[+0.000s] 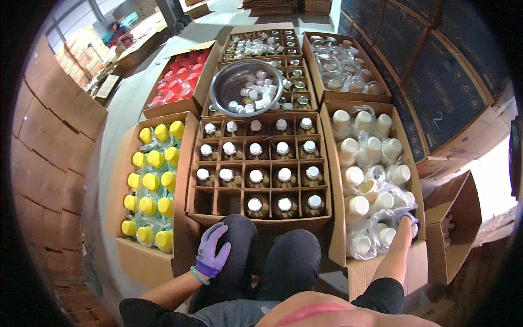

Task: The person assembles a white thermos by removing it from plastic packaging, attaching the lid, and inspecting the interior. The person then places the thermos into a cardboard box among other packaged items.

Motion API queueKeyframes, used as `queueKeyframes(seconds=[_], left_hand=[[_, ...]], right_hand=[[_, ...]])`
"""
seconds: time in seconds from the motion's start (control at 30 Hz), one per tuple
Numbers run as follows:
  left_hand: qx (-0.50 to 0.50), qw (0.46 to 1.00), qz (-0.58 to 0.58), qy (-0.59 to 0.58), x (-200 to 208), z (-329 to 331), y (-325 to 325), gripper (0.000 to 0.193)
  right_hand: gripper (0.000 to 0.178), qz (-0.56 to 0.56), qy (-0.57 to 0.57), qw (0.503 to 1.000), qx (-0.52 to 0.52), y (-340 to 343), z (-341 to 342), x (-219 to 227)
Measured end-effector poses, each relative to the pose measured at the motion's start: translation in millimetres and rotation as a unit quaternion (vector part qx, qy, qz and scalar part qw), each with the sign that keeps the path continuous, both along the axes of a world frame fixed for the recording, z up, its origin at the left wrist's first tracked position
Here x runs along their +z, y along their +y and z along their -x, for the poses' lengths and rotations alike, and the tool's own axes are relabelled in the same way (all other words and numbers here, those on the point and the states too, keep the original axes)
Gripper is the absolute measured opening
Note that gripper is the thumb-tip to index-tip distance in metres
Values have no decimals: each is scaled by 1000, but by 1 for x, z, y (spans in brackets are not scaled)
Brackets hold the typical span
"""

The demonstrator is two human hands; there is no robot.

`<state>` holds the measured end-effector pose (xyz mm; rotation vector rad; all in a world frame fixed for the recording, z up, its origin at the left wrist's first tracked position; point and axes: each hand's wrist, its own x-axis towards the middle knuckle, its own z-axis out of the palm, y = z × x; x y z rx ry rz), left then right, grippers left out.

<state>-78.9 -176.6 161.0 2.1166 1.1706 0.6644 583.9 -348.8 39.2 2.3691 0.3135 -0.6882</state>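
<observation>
My left hand (pixel 211 252), in a purple glove, rests by my left thigh with its fingers spread and nothing in them. My right hand (pixel 407 218) reaches into the near right carton (pixel 335 229), among white-capped bottles (pixel 358 206) wrapped in clear plastic; its fingers are mostly hidden there. Straight ahead of my knees stands a divided carton (pixel 305 220). White-topped bottles (pixel 256 176) fill most of its cells, while two cells at its near left hold no bottle. Beyond it, a metal bowl (pixel 219 87) holds loose white caps (pixel 264 94).
At left is a carton (pixel 136 256) of yellow-capped bottles (pixel 155 159), with red-topped items (pixel 180 79) behind it. A far carton holds clear-wrapped items (pixel 343 62). Stacked boxes (pixel 436 82) rise at right, near an open carton (pixel 463 229). More boxes (pixel 54 163) line the left.
</observation>
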Motion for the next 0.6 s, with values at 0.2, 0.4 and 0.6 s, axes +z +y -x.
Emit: queueKeyframes(seconds=[0.2,0.4,0.6], left_hand=[[32,999,-3,2,5,14,12,48],[82,996,-4,34,11,27,10,47],[87,996,-15,16,12,34,26,45]], right_hand=[[44,2,-16,999,29,5,10,-16],[40,-14,-44,996,70,4,3,-38],[37,-32,-81,995,55,-18,-23,-32]])
